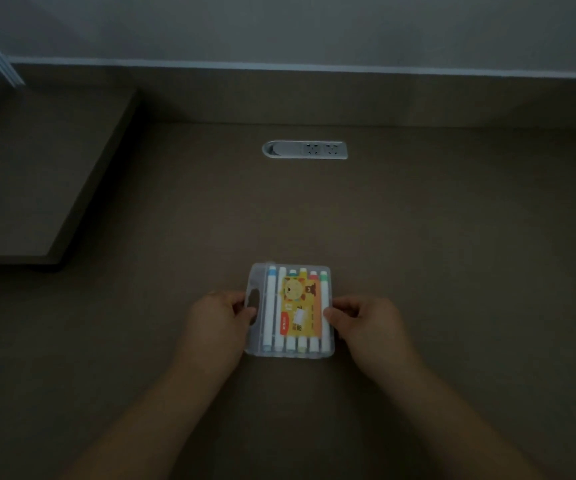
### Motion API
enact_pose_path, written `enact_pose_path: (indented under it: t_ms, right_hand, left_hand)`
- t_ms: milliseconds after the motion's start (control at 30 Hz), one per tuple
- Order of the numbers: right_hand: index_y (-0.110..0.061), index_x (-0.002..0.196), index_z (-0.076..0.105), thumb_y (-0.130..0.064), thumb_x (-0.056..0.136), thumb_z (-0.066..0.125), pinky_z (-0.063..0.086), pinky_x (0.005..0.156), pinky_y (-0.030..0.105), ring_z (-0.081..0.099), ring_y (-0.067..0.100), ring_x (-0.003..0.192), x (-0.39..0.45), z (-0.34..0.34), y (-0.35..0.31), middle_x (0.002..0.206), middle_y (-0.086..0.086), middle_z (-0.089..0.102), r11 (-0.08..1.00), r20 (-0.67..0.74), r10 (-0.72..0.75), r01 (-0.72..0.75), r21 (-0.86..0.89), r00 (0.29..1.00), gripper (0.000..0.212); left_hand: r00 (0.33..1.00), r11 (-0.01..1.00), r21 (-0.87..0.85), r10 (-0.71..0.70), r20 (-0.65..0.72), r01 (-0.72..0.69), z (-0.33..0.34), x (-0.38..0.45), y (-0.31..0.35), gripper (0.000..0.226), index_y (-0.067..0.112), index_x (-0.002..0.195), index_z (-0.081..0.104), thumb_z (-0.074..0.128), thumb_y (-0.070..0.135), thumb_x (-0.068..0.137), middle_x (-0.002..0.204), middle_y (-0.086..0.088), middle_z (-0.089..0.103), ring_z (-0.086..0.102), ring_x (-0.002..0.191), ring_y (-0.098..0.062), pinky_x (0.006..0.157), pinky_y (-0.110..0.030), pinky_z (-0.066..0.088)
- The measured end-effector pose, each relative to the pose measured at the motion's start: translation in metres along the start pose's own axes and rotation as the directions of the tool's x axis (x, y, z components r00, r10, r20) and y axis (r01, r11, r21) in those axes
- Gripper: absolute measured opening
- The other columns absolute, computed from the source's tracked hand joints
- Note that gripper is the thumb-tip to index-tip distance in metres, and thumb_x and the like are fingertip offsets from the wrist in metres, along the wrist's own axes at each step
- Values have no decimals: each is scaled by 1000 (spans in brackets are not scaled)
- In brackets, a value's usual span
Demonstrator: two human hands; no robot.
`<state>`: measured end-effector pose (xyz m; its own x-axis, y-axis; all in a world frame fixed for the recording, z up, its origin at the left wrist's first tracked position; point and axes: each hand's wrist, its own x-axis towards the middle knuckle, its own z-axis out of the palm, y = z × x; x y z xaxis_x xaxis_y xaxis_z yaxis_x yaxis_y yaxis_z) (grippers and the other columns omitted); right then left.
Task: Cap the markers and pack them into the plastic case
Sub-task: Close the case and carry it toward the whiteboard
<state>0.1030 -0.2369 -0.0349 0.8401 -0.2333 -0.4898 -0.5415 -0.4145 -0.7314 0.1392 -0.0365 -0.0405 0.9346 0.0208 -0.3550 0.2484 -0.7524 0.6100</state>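
Observation:
A clear plastic case point(257, 344) lies flat on the brown desk, closed, with a handle cutout on its left side. Inside lie several white markers point(270, 306) side by side, capped in blue, yellow, red and green, under a yellow cartoon label point(298, 303). My left hand point(219, 318) pinches the case's left edge at the handle. My right hand point(362, 322) holds the right edge with thumb and fingers.
A silver socket panel point(304, 149) is set into the desk point(452, 254) behind the case. A raised shelf block point(37, 188) stands at the left. A wall runs along the back. The room is dim.

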Motion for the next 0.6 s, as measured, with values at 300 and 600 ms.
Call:
enact_pose_path:
  t_ms: [300,600]
  right_hand:
    - [-36,108,64,-23,92,65,57,81,27,66,1,92,-2,-7,-3,103,-12,69,989,-68,-34,43,139,997,20]
    - [-36,105,66,-8,85,72,56,86,26,67,-1,97,-13,-12,-2,103,-16,72,949,-117,-209,230,215,971,35]
  left_hand:
    - [999,968,-250,-15,-36,6,-6,0,6,17,31,103,62,63,19,92,98,10,63,61,90,-6,77,-30,54]
    - [982,904,-392,126,-140,-172,-10,-18,5,19,32,93,61,67,15,89,96,9,69,66,90,-4,78,-29,57]
